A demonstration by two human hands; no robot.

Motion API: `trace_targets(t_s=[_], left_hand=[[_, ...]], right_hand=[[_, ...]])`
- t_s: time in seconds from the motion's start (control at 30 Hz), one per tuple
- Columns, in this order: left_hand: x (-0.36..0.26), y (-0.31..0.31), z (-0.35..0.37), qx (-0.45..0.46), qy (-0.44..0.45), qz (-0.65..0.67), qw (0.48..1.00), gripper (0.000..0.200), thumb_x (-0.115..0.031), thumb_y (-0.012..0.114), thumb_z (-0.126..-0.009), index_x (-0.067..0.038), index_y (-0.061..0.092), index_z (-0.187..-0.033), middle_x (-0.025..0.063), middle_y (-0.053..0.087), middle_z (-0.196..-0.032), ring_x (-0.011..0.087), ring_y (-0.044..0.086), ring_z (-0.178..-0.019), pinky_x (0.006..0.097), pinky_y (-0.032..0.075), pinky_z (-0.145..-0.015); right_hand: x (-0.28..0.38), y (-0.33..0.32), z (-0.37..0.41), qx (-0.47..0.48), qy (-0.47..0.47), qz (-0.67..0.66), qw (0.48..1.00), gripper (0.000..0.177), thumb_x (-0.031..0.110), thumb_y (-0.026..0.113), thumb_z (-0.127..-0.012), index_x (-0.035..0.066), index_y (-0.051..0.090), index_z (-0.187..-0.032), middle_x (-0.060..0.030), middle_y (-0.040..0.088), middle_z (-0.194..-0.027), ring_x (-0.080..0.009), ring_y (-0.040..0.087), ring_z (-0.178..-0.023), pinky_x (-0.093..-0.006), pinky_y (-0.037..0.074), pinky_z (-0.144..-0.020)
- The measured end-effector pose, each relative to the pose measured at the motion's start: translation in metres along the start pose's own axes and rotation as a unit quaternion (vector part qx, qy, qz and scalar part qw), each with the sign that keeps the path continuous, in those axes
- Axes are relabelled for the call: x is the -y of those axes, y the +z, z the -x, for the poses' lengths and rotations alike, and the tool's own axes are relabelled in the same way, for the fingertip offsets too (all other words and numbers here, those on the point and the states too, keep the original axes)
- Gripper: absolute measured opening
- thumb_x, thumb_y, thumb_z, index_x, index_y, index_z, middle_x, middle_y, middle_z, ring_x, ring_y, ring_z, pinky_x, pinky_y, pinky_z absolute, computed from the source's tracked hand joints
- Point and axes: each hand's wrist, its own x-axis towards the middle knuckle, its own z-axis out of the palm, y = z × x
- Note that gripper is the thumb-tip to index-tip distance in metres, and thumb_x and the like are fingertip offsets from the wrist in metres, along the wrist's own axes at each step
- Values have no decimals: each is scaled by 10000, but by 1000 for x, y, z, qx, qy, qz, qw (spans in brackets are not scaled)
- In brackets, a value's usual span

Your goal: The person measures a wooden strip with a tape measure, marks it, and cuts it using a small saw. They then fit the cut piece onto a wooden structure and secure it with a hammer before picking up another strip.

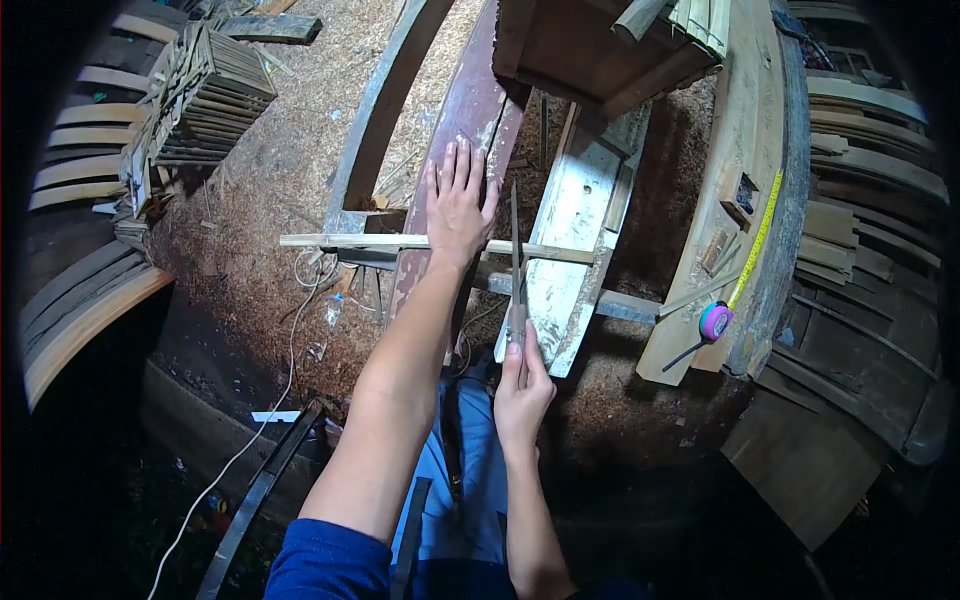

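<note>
My left hand (459,207) lies flat, fingers spread, on the reddish board (412,282), with the heel of the palm over a thin wooden strip (350,241). The strip lies crosswise over the reddish board and a whitish board (570,225). In my right hand (524,385) is the handle of a handsaw (517,270), its narrow blade pointing away from me and crossing the strip to the right of my left hand. Whether the teeth touch the wood is too small to tell.
A tape measure (715,320) with its yellow tape out lies on a plank (690,290) at the right. Slatted wood bundles (215,95) stand at the upper left. A wooden box (600,50) is at the top. A white cable (288,385) runs down the left.
</note>
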Motion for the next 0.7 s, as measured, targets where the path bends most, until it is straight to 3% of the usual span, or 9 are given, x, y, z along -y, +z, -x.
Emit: trace_targets(t_s=[0.1, 0.17, 0.23, 0.37, 0.4, 0.63, 0.7], left_hand=[[0, -3, 2, 8, 4, -8, 1000, 570, -379, 555, -1032, -87, 513, -1520, 144, 447, -1611, 290, 343, -1538, 502, 200, -1277], [-2, -3, -2, 7, 6, -14, 1000, 573, -380, 559, -1030, -88, 511, -1521, 145, 447, -1611, 291, 344, -1538, 503, 202, -1276], [-1, -2, 0, 6, -3, 10, 1000, 581, -375, 561, -1028, -80, 503, -1525, 150, 438, -1616, 292, 336, -1541, 507, 204, -1276], [0, -1, 1, 6, 4, 1, 1000, 591, -366, 567, -1024, -85, 488, -1538, 147, 421, -1629, 296, 339, -1541, 512, 209, -1273], [0, -1, 1, 9, 5, -6, 1000, 591, -366, 569, -1024, -87, 488, -1538, 145, 419, -1631, 294, 335, -1543, 513, 207, -1275], [-2, -2, 1, 23, -8, 17, 1000, 588, -352, 564, -1022, -76, 488, -1536, 141, 410, -1637, 289, 326, -1547, 504, 195, -1282], [-1, -3, 1, 18, -3, 11, 1000, 581, -351, 556, -1024, -88, 489, -1537, 138, 409, -1638, 289, 325, -1548, 507, 187, -1283]], right_hand=[[4, 10, -28, -1, -13, -47, 999, 443, 161, 544, -1090, -88, 529, -1457, -233, 660, -1367, -199, 625, -1242, -341, 465, -1068], [7, 10, -26, 4, -40, 30, 999, 443, 151, 538, -1091, -97, 521, -1459, -234, 646, -1387, -209, 619, -1259, -345, 457, -1084], [-1, 7, 0, -8, -13, -29, 999, 444, 139, 534, -1091, -107, 514, -1460, -236, 642, -1390, -216, 618, -1261, -346, 452, -1093], [-5, 12, -10, -6, -29, -55, 998, 458, 138, 534, -1092, -104, 493, -1478, -230, 639, -1397, -208, 614, -1260, -333, 459, -1081], [2, 16, -25, -14, -26, -46, 998, 428, 118, 546, -1080, -88, 527, -1455, -277, 663, -1347, -222, 649, -1232, -359, 497, -1037], [-4, 7, -3, -15, -8, -29, 999, 415, 102, 559, -1068, -62, 549, -1450, -277, 668, -1340, -202, 649, -1236, -365, 506, -1019], [-7, 15, -20, -17, -41, -41, 998, 419, 97, 563, -1063, -52, 549, -1455, -276, 677, -1325, -208, 652, -1232, -372, 510, -1013]])
